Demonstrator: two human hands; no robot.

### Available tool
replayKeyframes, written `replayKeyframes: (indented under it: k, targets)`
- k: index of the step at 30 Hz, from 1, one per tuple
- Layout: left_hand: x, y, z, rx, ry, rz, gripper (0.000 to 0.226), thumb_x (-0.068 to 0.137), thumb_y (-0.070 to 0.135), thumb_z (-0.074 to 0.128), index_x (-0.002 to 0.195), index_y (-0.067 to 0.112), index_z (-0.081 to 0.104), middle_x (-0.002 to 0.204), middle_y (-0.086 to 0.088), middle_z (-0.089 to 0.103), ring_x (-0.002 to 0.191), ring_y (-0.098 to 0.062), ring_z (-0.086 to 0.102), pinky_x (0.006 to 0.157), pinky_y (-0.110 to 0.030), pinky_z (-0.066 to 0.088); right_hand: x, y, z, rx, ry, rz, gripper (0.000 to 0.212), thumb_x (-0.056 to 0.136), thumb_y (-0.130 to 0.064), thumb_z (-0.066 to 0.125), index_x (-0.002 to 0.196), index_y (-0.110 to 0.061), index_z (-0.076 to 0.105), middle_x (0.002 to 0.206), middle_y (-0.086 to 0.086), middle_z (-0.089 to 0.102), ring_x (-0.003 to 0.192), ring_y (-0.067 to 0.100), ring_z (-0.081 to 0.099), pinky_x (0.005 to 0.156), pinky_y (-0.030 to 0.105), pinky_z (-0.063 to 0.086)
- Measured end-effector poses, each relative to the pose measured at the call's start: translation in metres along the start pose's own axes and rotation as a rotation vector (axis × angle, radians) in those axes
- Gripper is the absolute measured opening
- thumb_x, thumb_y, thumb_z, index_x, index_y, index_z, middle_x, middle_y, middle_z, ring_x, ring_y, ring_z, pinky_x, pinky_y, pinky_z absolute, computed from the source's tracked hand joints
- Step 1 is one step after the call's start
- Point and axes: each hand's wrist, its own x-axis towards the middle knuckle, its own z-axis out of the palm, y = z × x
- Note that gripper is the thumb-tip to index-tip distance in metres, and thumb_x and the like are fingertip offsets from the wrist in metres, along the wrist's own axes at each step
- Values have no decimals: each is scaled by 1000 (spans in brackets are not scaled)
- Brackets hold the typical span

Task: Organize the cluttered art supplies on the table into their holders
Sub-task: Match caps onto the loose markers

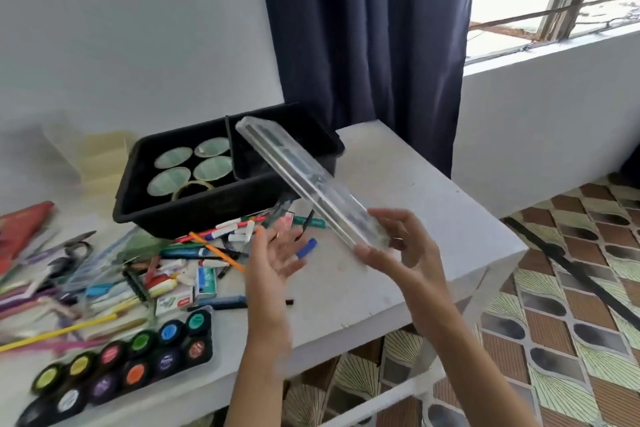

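Our left hand hovers, fingers apart. Our right hand clamps its fingers on the near end of the tilted ruler.

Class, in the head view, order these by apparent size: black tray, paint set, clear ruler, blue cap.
1. black tray
2. paint set
3. clear ruler, raised toward the camera, so its rank against the paint set is unsure
4. blue cap
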Motion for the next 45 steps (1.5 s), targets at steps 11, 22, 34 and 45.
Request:
replayKeyframes:
  k: [11,22,34,45]
  targets:
    - [-23,51,-175,-636,378,46,56,79,49,55,119,10,57,99,-7,72,105,-28,64,90,-50,50,-26,11,86,-177,-587,-114,60,71,-20,75,126,-29,53,136,-7,48,129,19,42,103,47,38]
    - [-34,34,-272,52,594,71,31,95,30,51,116,8,56,105,7,64,99,-5,58,85,-19,40,-65,23,193,-80,-408,-14,66,82,-10,69,138,-28,40,139,-15,42,130,0,39,109,32,37]
    - [-23,-6,-319,476,373,2,50,91,40,55,135,19,46,145,2,38,132,-12,36,113,-43,29,-88,46,225,-444,-280,40,68,85,-14,66,144,-17,34,142,-8,32,127,-4,25,99,4,21]
    - [-22,-11,-327,504,325,24,50,90,40,55,136,22,46,129,5,48,123,-10,44,108,-33,36,-98,66,242,-519,66,-42,30,93,-17,52,123,-14,58,126,8,51,120,16,37,96,27,31]
